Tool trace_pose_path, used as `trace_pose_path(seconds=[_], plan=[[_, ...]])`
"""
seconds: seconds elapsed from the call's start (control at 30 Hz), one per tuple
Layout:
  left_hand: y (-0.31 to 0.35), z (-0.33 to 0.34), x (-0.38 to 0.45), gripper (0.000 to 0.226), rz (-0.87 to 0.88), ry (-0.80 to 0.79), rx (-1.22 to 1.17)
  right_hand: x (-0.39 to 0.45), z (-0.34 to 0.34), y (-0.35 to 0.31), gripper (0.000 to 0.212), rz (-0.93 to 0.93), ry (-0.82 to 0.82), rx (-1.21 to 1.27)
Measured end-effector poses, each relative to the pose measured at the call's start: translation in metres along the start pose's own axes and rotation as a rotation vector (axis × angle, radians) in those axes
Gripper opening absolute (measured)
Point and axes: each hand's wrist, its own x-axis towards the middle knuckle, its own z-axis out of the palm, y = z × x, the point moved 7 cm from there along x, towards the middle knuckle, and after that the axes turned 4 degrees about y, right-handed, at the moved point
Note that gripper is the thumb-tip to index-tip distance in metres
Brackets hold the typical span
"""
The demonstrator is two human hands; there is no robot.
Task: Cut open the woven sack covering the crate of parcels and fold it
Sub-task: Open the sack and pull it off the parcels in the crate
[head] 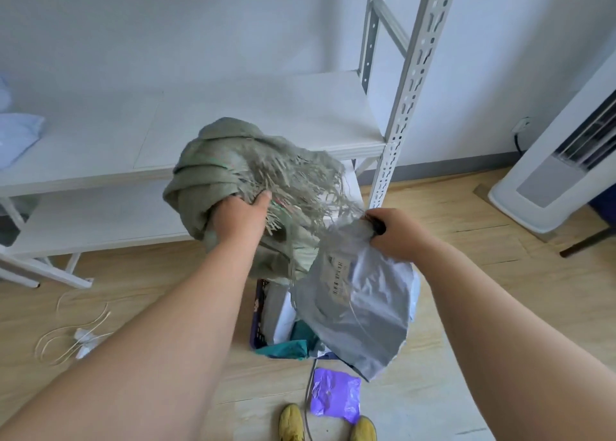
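A grey-green woven sack (216,167) with a frayed cut edge is bunched up in the air above the crate. My left hand (241,219) grips the sack from below, thumb over the frayed strands. My right hand (391,232) grips the gathered neck of a grey plastic parcel (360,307) together with a dark handle, whose blade is hidden. The purple crate (258,317) stands on the floor under the sack, holding white, grey and teal parcels.
A white metal shelf rack (266,130) stands just behind the sack, its upright post (400,113) to the right. A purple parcel (335,395) lies by my yellow shoes (293,422). Loose string (70,334) lies on the floor at left. A white floor appliance (563,160) stands at right.
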Motion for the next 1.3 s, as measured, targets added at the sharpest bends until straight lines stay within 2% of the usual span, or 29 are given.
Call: trace_pose_path(seconds=[0.03,0.17,0.23,0.27,0.3,0.33,0.37,0.43,0.5,0.53,0.6,0.63,0.73,0.83,0.9,0.93,1.07,1.3], plan=[[-0.009,-0.005,0.007,0.069,-0.095,0.004,-0.065,0.001,-0.004,-0.003,0.025,-0.012,0.006,-0.011],[-0.019,0.015,-0.004,0.048,-0.407,-0.149,-0.652,0.001,-0.006,-0.016,0.022,-0.05,0.117,-0.025],[-0.024,0.031,-0.018,0.043,-0.554,-0.288,-0.717,0.0,-0.014,-0.016,0.024,-0.03,0.224,-0.082],[-0.025,0.034,-0.022,0.039,-0.561,-0.341,-0.655,0.0,-0.019,-0.016,0.026,-0.017,0.265,-0.111],[-0.026,0.033,-0.022,0.04,-0.486,-0.345,-0.519,0.0,-0.024,-0.017,0.028,-0.011,0.298,-0.137],[-0.026,0.026,-0.017,0.042,-0.347,-0.28,-0.327,0.0,-0.027,-0.018,0.029,-0.014,0.322,-0.164],[-0.021,0.017,-0.009,0.041,-0.162,-0.154,-0.16,0.001,-0.029,-0.021,0.029,-0.028,0.336,-0.188],[0.001,-0.001,-0.006,0.038,0.215,0.046,-0.052,0.0,-0.029,-0.027,0.026,-0.072,0.348,-0.212],[0.015,0.0,-0.007,0.06,0.457,0.043,-0.021,-0.002,-0.029,-0.03,0.027,-0.106,0.372,-0.212],[0.015,0.007,-0.004,0.073,0.49,-0.017,0.028,-0.003,-0.03,-0.031,0.029,-0.113,0.389,-0.212],[0.004,0.024,0.002,0.088,0.415,-0.203,0.071,-0.006,-0.033,-0.029,0.031,-0.112,0.429,-0.199],[-0.004,0.032,0.005,0.088,0.345,-0.306,0.019,-0.007,-0.035,-0.027,0.031,-0.109,0.448,-0.189],[-0.025,0.047,0.009,0.06,0.22,-0.453,-0.116,-0.01,-0.042,-0.022,0.028,-0.06,0.498,-0.168],[-0.043,0.047,0.015,0.036,0.137,-0.354,-0.127,-0.014,-0.051,-0.007,0.019,0.103,0.604,-0.086],[-0.058,0.042,0.022,0.034,0.065,-0.203,-0.117,-0.019,-0.056,0.007,0.017,0.216,0.686,-0.048],[-0.066,0.043,0.023,0.035,0.033,-0.178,-0.114,-0.019,-0.056,0.013,0.017,0.252,0.707,-0.041],[-0.097,0.075,0.009,0.039,-0.007,-0.358,-0.083,-0.012,-0.032,0.034,0.01,0.312,0.63,-0.034],[-0.159,0.115,-0.014,0.044,-0.083,-0.464,-0.056,0.018,0.072,0.04,0.014,0.172,0.209,-0.072]])
